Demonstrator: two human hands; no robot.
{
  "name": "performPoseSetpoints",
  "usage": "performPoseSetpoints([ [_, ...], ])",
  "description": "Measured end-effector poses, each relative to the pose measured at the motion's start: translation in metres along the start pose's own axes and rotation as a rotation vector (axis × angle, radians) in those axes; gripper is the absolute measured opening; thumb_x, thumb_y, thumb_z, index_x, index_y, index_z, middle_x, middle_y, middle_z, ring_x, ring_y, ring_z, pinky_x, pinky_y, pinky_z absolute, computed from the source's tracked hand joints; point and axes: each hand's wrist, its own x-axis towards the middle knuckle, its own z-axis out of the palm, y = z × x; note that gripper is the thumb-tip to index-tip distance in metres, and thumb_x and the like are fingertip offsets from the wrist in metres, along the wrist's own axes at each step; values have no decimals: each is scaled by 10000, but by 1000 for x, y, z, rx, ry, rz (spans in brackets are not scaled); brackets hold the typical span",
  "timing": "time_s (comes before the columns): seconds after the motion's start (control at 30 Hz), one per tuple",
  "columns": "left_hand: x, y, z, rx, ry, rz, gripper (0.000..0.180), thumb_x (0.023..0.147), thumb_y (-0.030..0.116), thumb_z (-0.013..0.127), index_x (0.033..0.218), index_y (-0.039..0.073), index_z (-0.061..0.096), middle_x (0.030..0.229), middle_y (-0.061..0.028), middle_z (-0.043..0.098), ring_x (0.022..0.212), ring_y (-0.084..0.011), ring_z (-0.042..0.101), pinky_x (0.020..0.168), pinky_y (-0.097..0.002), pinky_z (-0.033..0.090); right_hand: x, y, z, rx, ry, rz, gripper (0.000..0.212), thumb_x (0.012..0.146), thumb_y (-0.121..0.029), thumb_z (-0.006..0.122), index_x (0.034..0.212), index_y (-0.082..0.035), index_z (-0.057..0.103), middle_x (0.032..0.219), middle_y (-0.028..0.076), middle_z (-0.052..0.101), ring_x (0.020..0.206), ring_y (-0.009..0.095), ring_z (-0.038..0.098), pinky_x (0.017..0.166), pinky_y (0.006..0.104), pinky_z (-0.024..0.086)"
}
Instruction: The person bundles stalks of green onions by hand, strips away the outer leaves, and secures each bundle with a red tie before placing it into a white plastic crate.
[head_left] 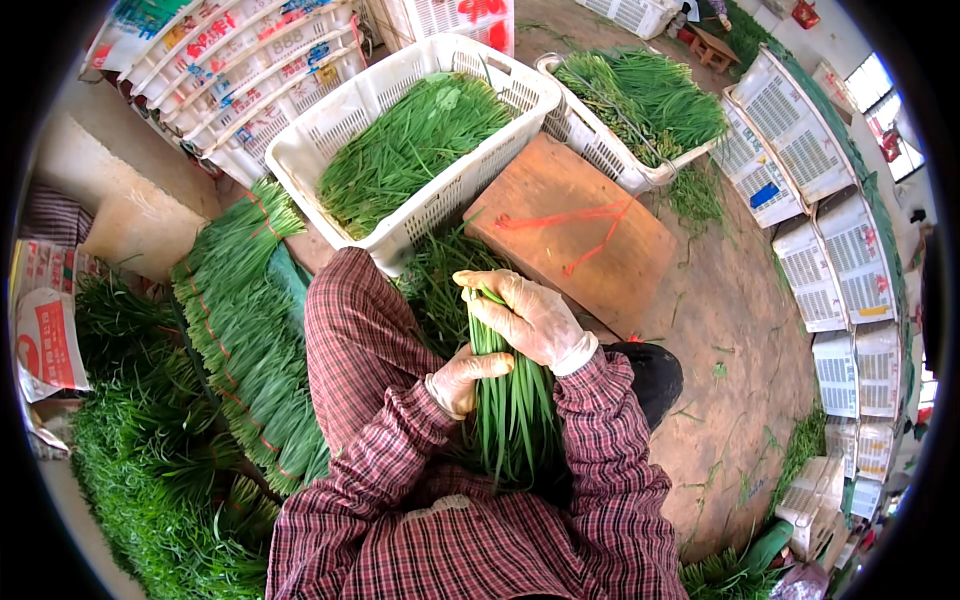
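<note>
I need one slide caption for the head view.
Gloved left hand and right hand hold green leaves near a brown board.

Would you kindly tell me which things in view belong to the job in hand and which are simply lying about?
Seemingly part of the job:
held bunch of green stalks
loose greens just beyond it
red-tied green bundles at left
white crate of greens

Apparently just lying about:
nested crates, upper left
stacked crates, right
printed bag, far left
</note>
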Motion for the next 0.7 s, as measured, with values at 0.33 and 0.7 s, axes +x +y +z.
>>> performPoseSetpoints([
  [0.33,2,8,15,22,25,70,610,795,78,760,1346,-5,509,1216,-165,654,1093,-315,648,990,-455,515,-3,0,-11,477,315,209,346,1037,-232,527,1320,-43,591,1189,108,680,1025,175,655,915,304,512],
  [0.7,2,3,17,182,115,149,665,754,51,774,1366,16,515,1180,-83,659,1091,-221,619,988,-363,476,-48,-38,-9,-245,285,199,154,842,-229,755,864,-97,680,803,73,708,701,261,696,612,327,542],
])
